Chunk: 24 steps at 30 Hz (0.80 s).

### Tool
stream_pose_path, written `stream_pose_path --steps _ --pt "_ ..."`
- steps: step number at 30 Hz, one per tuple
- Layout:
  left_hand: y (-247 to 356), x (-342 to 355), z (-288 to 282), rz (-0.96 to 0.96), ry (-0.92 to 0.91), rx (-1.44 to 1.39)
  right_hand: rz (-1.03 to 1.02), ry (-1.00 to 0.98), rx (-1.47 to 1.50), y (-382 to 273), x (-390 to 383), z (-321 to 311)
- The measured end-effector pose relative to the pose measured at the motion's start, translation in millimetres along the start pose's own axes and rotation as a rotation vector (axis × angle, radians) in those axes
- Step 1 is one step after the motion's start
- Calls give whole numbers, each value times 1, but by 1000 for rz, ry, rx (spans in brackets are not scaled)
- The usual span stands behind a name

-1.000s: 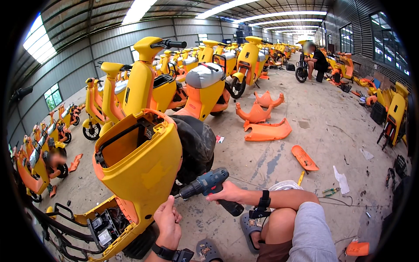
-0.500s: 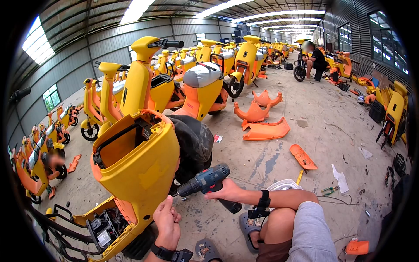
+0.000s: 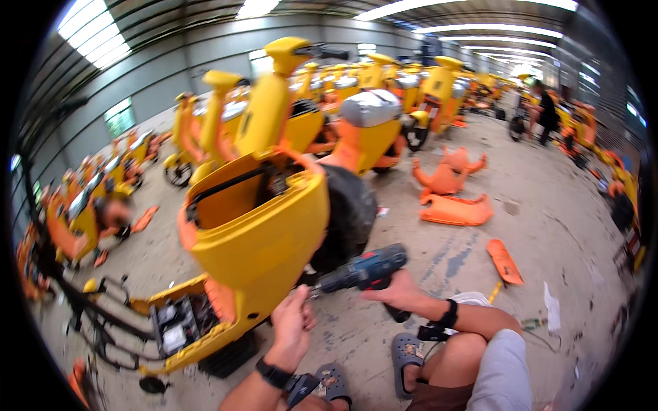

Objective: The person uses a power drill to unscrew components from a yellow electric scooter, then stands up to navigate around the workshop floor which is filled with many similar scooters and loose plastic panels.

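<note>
My right hand (image 3: pixel 399 293) is wrapped round the grip of a dark blue-and-black cordless drill (image 3: pixel 370 267), whose chuck points left. Close by the drill's tip, my left hand (image 3: pixel 292 323) is closed, thumb and fingers drawn together; whatever they pinch, if anything, is too small to make out. Both hands are beside a partly stripped yellow-and-orange scooter body (image 3: pixel 271 236), open at the top. Its lower deck (image 3: pixel 188 362) lies uncovered, with dark and white electrical parts (image 3: pixel 175 334) inside. Behind the body shows a dark rear wheel area (image 3: pixel 346 212), partly hidden.
Orange scooter panels (image 3: pixel 456 209) lie on the concrete floor to the right, with another orange piece (image 3: pixel 505 262) nearer. A green-handled tool (image 3: pixel 533 323) and white paper (image 3: pixel 551 308) are at right. Rows of yellow scooters (image 3: pixel 267 116) stand behind. A person (image 3: pixel 545 113) crouches far right.
The view has swung left, so the scene sits further right in the picture and is blurred. Both hands and the drill keep nearly the same places relative to each other and the scooter.
</note>
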State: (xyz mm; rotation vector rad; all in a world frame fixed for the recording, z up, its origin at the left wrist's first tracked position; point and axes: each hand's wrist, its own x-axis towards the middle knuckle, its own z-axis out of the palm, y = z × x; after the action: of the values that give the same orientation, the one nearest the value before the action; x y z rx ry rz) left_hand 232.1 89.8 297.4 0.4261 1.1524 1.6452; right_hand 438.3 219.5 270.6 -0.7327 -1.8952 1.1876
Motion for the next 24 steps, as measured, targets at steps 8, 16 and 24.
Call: stream_pose_path --steps 8,16,24 --pt "-8 2 -6 -38 -60 -130 3 36 -95 -23 -6 -4" --pt "0 -3 -2 -64 -177 -120 -101 160 -72 -32 -12 -5" --pt "1 -6 -1 -51 -168 -168 -201 187 -135 -27 -13 -2"
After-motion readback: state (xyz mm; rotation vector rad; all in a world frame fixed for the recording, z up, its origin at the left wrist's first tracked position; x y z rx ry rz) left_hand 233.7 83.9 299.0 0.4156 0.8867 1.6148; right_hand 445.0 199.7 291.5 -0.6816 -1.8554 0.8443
